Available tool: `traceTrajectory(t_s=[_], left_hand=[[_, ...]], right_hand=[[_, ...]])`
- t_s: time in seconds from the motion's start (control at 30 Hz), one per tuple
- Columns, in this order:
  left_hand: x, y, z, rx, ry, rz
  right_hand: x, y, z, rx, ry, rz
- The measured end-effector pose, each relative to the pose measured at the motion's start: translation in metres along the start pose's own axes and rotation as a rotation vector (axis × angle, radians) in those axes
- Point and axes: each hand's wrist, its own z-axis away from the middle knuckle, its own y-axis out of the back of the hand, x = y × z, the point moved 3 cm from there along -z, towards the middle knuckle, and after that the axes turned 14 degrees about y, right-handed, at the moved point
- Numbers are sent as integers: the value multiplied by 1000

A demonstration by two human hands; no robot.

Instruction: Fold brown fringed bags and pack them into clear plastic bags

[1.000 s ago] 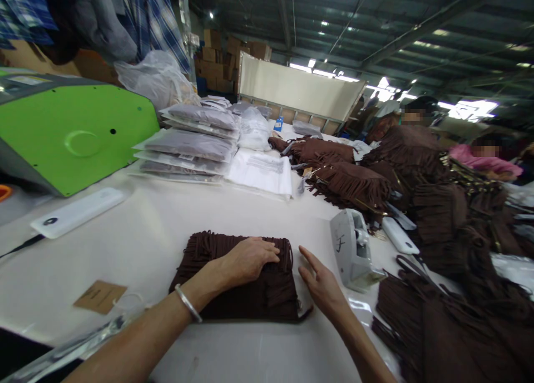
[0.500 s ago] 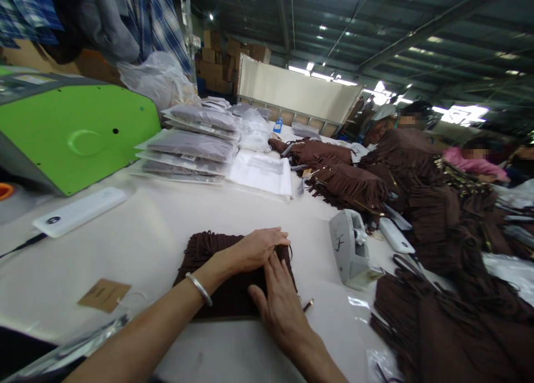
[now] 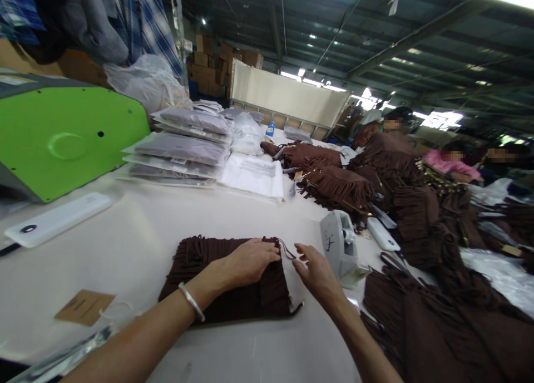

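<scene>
A dark brown fringed bag (image 3: 233,299) lies flat on the white table in front of me. My left hand (image 3: 252,262) rests on its upper right part, palm down with the fingers stretched out. Just right of the bag, my right hand (image 3: 314,271) is raised with its fingers apart and nothing in them. A thin brown cord (image 3: 287,250) loops out from the bag's upper right corner between my hands. At the lower right corner, a dark cord end with a small metal tip (image 3: 301,306) sticks out.
Left stand a green machine (image 3: 70,138), a white device (image 3: 58,219) and a brown tag (image 3: 84,307). Packed bags (image 3: 175,149) are stacked behind. A grey tape dispenser (image 3: 337,244) stands right, near piled brown fringed bags (image 3: 421,316). People sit at the far right.
My right hand has lifted off the bag and moved right, its fingers now spread. My left hand stays on the bag. The view has shifted slightly.
</scene>
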Motion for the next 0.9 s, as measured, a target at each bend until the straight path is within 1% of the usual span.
traceTrajectory(t_s=[0.07, 0.2, 0.3, 0.37, 0.43, 0.5, 0.57, 0.6, 0.63, 0.67, 0.73, 0.8, 0.9], left_hand=[[3, -6, 12, 0, 24, -39], [6, -16, 27, -39, 66, -47], [9, -14, 32, -72, 78, -3], [11, -9, 34, -61, 86, 46], [10, -1, 34, -15, 105, 108], [5, 7, 31, 86, 165, 156], [-5, 14, 24, 201, 288, 129], [-10, 16, 21, 233, 358, 88], [-15, 17, 17, 242, 418, 41], [-18, 15, 14, 227, 458, -1], [-21, 11, 9, 176, 476, -36], [-18, 6, 10, 140, 444, -30], [-7, 1, 18, 91, 397, -21]], right_hand=[[2, -10, -12, -55, 7, 64], [-1, -22, -28, -89, 11, 144], [-2, -19, -29, -79, 14, 174], [-2, -12, -29, -60, -3, 173], [-7, -2, -27, -38, -21, 150], [-18, 5, -27, -24, -9, 113], [-35, 10, -25, -21, 31, 76], [-44, 10, -24, -20, 56, 59], [-51, 9, -23, -21, 78, 46], [-58, 7, -22, -25, 97, 39], [-67, 0, -18, -41, 130, 55], [-70, -7, -13, -58, 161, 111], [-72, -13, -6, -49, 214, 179]])
